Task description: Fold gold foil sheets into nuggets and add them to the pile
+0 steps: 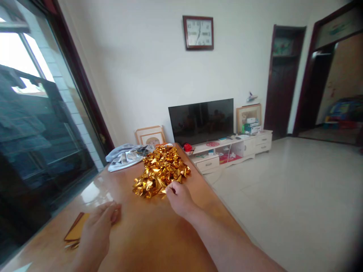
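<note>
Reaching forward across the wooden table [147, 234], the right hand [179, 198] has its fingertips pinched on a folded gold piece at the near edge of the pile of gold foil pieces [161, 170]; the pile lies at twelve o'clock from that hand, touching it, and spreads away toward the far end of the table; the grip is closed on foil at the pile's lower rim, though which single piece it holds cannot be told.

The left hand [98, 226] rests palm down at eight o'clock from the right hand, well apart from the pile; its fingers are loosely curled and lie on a flat stack of gold paper sheets [75, 231], which pokes out at nine o'clock from under the hand; whether it is pressing or gripping the sheets cannot be told.

The table's right edge runs from five o'clock up to one o'clock, close beside the pile's right side; bare tabletop lies open between the two hands and toward the viewer; its left edge runs along the glass door [36, 132].

A crumpled grey cloth [126, 155] lies at ten o'clock from the pile, just beside it; beyond the table's far end stand a framed picture [150, 136], a television [202, 120] on a low white cabinet [235, 149], and a wall clock [198, 32] above.
</note>
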{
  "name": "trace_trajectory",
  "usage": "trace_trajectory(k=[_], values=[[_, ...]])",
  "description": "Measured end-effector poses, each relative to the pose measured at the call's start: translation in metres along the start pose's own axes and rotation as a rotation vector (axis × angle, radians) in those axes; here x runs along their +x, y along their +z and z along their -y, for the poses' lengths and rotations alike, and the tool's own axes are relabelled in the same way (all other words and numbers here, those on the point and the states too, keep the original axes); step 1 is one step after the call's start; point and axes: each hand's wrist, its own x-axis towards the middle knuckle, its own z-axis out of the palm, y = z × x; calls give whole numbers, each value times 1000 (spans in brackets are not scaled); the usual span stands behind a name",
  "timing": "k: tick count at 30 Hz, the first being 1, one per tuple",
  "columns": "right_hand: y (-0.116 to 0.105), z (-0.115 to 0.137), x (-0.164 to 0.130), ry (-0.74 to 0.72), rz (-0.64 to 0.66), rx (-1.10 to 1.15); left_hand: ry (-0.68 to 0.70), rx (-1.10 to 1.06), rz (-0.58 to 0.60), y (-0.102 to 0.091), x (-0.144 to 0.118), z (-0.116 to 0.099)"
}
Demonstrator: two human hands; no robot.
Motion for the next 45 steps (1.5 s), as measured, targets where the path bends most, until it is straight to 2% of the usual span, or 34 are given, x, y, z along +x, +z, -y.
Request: trace_trajectory(k=[4, 8, 12, 15, 16, 21, 29, 36, 45], values=[[-6, 13, -10, -86, 26, -60, -14, -40, 68, 2, 1, -8], [-6, 18, -15, -164, 58, -98, -64, -48, 156, 21, -11, -25], [-3, 19, -18, -223, 83, -112, 13, -43, 429, 44, -29, -42], [-1, 19, -20, -261, 93, -110, 64, -115, 630, 60, -38, -44], [0, 19, -21, -276, 97, -110, 66, -137, 655, 64, -40, -42], [2, 18, -22, -311, 115, -111, 63, -266, 660, 75, -43, -27], [10, 14, -24, -248, 181, 5, -35, -421, 691, 67, -38, -8], [12, 10, -24, -124, 323, 234, -72, -465, 658, 66, -39, -5], [1, 12, -20, 4, 529, 424, -111, -475, 656, 64, -39, -5]])
